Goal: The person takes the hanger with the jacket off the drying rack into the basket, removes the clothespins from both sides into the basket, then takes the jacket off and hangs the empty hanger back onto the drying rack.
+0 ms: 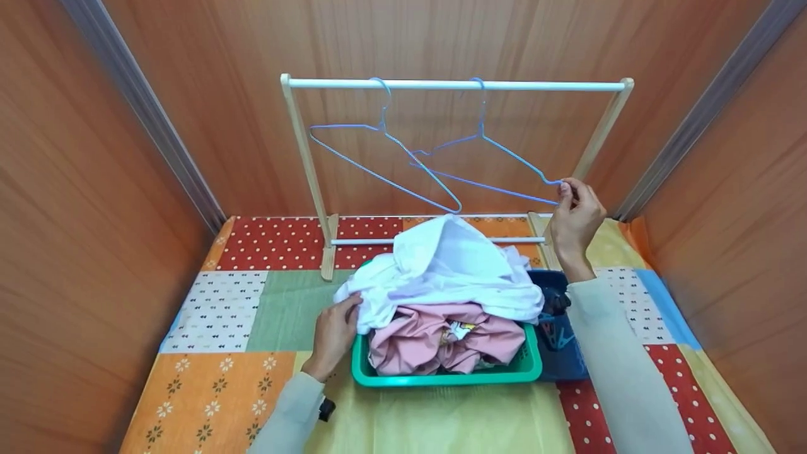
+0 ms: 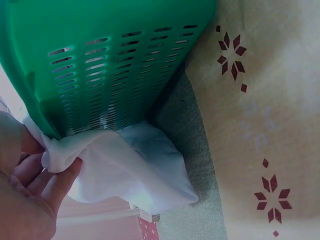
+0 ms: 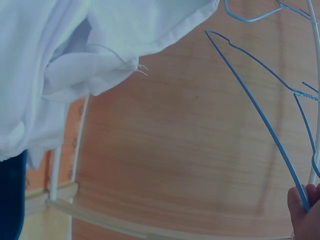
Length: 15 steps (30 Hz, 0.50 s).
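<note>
My right hand (image 1: 577, 217) pinches the right end of a blue wire hanger (image 1: 514, 157), whose hook hangs over the rack's white top bar (image 1: 555, 86). The same hanger (image 3: 260, 107) slants up from the fingers in the right wrist view. A white garment (image 1: 454, 271) lies heaped over the back of a green basket (image 1: 441, 380). My left hand (image 1: 334, 334) grips its left edge; in the left wrist view the white cloth (image 2: 115, 160) is pinched between thumb and fingers at the basket's rim. A pink garment (image 1: 416, 340) lies in the basket's front.
A second blue hanger (image 1: 384, 176) hangs to the left on the same bar. Right of the basket stands a dark blue bin (image 1: 561, 366) with clothespins (image 1: 556, 331) in it. A patchwork cloth (image 1: 208, 397) covers the surface, with wooden panels (image 1: 94, 221) on three sides.
</note>
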Each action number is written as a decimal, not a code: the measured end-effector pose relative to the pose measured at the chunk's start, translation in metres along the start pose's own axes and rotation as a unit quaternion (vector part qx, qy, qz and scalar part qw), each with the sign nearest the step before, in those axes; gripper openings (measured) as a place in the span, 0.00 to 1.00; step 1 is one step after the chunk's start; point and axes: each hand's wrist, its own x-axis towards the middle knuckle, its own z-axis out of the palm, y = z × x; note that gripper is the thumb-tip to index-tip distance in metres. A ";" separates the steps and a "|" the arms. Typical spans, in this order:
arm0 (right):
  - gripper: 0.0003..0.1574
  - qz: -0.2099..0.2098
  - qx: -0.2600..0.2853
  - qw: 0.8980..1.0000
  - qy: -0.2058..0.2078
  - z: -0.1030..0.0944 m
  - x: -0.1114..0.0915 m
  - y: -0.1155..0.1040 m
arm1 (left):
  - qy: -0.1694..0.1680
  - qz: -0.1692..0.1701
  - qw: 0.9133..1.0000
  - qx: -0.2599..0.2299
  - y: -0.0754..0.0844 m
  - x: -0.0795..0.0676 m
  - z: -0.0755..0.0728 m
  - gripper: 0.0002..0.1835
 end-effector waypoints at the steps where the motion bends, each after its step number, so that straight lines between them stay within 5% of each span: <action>1: 0.13 0.002 -0.001 1.000 -0.004 0.001 -0.001 0.000 | -0.002 -0.001 1.000 0.000 0.000 0.001 -0.001 0.11; 10: 0.14 0.044 -0.025 0.996 -0.073 0.002 -0.010 0.004 | -0.005 -0.020 1.000 0.007 -0.002 -0.002 -0.003 0.13; 15: 0.20 0.042 -0.032 0.995 -0.082 -0.015 -0.015 0.000 | -0.009 -0.012 1.000 -0.001 0.003 0.002 0.000 0.13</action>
